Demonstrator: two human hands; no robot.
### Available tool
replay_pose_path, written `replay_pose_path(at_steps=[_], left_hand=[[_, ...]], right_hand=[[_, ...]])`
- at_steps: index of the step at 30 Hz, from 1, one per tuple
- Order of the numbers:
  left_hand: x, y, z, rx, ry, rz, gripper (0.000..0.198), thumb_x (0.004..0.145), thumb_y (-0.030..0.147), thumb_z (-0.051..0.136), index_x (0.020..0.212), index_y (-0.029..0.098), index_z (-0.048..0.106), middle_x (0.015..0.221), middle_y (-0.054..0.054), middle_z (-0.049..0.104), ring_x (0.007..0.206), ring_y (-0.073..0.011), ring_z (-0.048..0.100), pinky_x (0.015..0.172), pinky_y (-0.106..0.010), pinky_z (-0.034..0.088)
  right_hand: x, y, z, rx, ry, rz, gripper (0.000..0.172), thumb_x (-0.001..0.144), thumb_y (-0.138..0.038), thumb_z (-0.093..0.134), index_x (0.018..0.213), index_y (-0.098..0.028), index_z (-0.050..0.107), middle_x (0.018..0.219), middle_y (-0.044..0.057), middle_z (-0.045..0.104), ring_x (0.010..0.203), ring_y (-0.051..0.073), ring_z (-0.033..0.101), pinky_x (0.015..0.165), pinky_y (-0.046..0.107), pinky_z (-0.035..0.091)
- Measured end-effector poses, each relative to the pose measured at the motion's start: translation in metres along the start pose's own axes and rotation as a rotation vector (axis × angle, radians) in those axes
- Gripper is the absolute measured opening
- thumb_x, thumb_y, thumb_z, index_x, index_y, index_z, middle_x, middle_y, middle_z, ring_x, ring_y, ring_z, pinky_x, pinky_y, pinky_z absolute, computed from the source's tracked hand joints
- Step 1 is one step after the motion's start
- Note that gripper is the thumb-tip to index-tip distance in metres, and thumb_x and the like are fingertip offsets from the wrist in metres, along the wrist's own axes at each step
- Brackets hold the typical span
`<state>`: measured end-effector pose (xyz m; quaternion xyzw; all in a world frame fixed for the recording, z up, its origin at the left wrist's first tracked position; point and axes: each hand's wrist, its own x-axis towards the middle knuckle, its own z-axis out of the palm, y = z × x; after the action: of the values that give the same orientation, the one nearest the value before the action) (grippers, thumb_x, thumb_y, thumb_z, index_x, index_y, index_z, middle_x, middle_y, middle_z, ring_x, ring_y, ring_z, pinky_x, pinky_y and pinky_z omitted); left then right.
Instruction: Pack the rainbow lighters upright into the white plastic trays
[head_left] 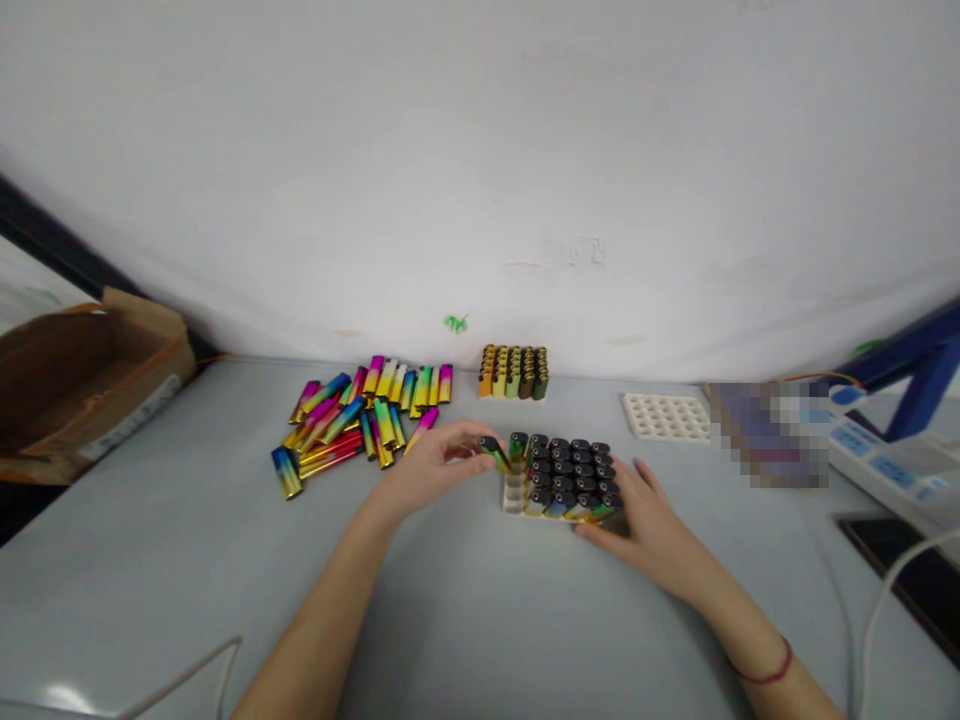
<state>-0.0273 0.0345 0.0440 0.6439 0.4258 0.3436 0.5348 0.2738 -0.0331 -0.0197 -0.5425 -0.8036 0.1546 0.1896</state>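
Note:
My left hand [435, 466] pinches a lighter [491, 447] with a black top and shiny greenish body, tilted at the left end of a white tray [513, 498]. Upright black-topped lighters [571, 470] fill most of this tray in rows. Along its left column one lighter [517, 446] stands at the back, and bare round holes show in front of it. Around the tray's right end, my right hand [646, 520] is closed, thumb at the near side and fingers partly hidden behind the lighters.
Shiny multicoloured lighter-like pieces [356, 415] lie heaped on the left of the grey table [465, 620]. By the wall stands another block of upright lighters [514, 372]. A white holed tray [666, 416], power strip [885, 455] and dark flat device [907, 580] are right; a cardboard box [90, 380] is left.

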Motion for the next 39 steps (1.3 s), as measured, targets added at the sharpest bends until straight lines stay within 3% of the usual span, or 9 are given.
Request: replay_pose_path(at_steps=[9, 12, 19, 22, 26, 31, 33, 36, 39], left_hand=[[0.003, -0.007, 0.006, 0.071, -0.026, 0.106, 0.024, 0.077, 0.031, 0.073, 0.096, 0.017, 0.074, 0.107, -0.010, 0.070, 0.101, -0.0209, 0.065, 0.093, -0.035, 0.051], [0.004, -0.012, 0.010, 0.072, -0.013, 0.152, 0.021, 0.076, 0.031, 0.073, 0.092, 0.017, 0.073, 0.107, -0.009, 0.065, 0.099, -0.0199, 0.065, 0.089, -0.033, 0.054], [0.005, -0.011, 0.018, 0.176, -0.036, 0.112, 0.018, 0.079, 0.028, 0.069, 0.093, 0.018, 0.072, 0.100, -0.007, 0.068, 0.093, -0.0192, 0.066, 0.089, -0.033, 0.054], [0.003, -0.011, 0.022, 0.226, 0.008, 0.107, 0.018, 0.079, 0.029, 0.068, 0.094, 0.019, 0.067, 0.097, -0.006, 0.069, 0.090, -0.0181, 0.067, 0.088, -0.032, 0.054], [0.002, -0.014, 0.030, 0.373, 0.073, 0.136, 0.013, 0.080, 0.027, 0.066, 0.087, 0.020, 0.058, 0.087, -0.002, 0.067, 0.083, -0.0173, 0.067, 0.081, -0.030, 0.053], [0.003, -0.014, 0.022, 0.634, -0.013, 0.236, 0.004, 0.081, 0.022, 0.060, 0.085, 0.020, 0.060, 0.085, -0.002, 0.068, 0.082, -0.0176, 0.064, 0.077, -0.030, 0.050], [0.003, -0.012, 0.009, 0.788, 0.111, 0.196, 0.009, 0.083, 0.021, 0.055, 0.087, 0.019, 0.063, 0.090, -0.005, 0.070, 0.086, -0.0202, 0.063, 0.083, -0.033, 0.048], [0.001, -0.010, -0.013, 1.073, 0.456, -0.057, 0.022, 0.088, 0.023, 0.049, 0.095, 0.017, 0.069, 0.101, -0.011, 0.072, 0.098, -0.0287, 0.062, 0.087, -0.042, 0.046], [-0.002, -0.009, -0.024, 1.243, 0.538, -0.334, 0.034, 0.090, 0.039, 0.048, 0.101, 0.018, 0.072, 0.107, -0.014, 0.071, 0.103, -0.0368, 0.058, 0.082, -0.047, 0.046]], right_hand=[[0.001, 0.001, 0.001, 0.008, -0.016, 0.009, 0.073, 0.087, -0.053, 0.060, 0.145, -0.016, 0.035, 0.146, 0.019, 0.050, 0.139, 0.033, 0.041, 0.116, 0.065, 0.020], [0.001, 0.000, 0.000, 0.007, -0.010, 0.013, 0.073, 0.087, -0.052, 0.060, 0.145, -0.016, 0.036, 0.146, 0.020, 0.050, 0.139, 0.034, 0.042, 0.116, 0.065, 0.020], [0.001, -0.001, 0.000, 0.005, 0.007, 0.002, 0.075, 0.086, -0.052, 0.061, 0.147, -0.018, 0.035, 0.145, 0.019, 0.052, 0.137, 0.035, 0.043, 0.115, 0.065, 0.022], [0.001, 0.000, 0.001, 0.004, 0.008, -0.002, 0.074, 0.086, -0.052, 0.061, 0.147, -0.018, 0.035, 0.144, 0.019, 0.052, 0.137, 0.035, 0.044, 0.115, 0.065, 0.021], [0.001, 0.001, 0.002, -0.001, -0.003, -0.005, 0.073, 0.087, -0.053, 0.060, 0.145, -0.016, 0.035, 0.145, 0.020, 0.051, 0.138, 0.034, 0.042, 0.116, 0.065, 0.021], [0.000, 0.001, 0.002, 0.002, 0.004, -0.002, 0.074, 0.087, -0.054, 0.060, 0.146, -0.018, 0.034, 0.145, 0.019, 0.051, 0.138, 0.034, 0.043, 0.116, 0.065, 0.020], [0.000, 0.001, 0.002, 0.004, 0.004, -0.002, 0.074, 0.086, -0.055, 0.060, 0.146, -0.019, 0.035, 0.145, 0.019, 0.051, 0.138, 0.034, 0.042, 0.115, 0.065, 0.021], [0.000, 0.002, 0.002, 0.001, 0.004, -0.004, 0.075, 0.086, -0.055, 0.061, 0.146, -0.017, 0.035, 0.145, 0.020, 0.051, 0.138, 0.034, 0.042, 0.116, 0.065, 0.021], [0.000, 0.002, 0.002, -0.005, 0.004, -0.007, 0.076, 0.086, -0.055, 0.060, 0.146, -0.016, 0.034, 0.145, 0.021, 0.051, 0.138, 0.034, 0.043, 0.115, 0.066, 0.021]])
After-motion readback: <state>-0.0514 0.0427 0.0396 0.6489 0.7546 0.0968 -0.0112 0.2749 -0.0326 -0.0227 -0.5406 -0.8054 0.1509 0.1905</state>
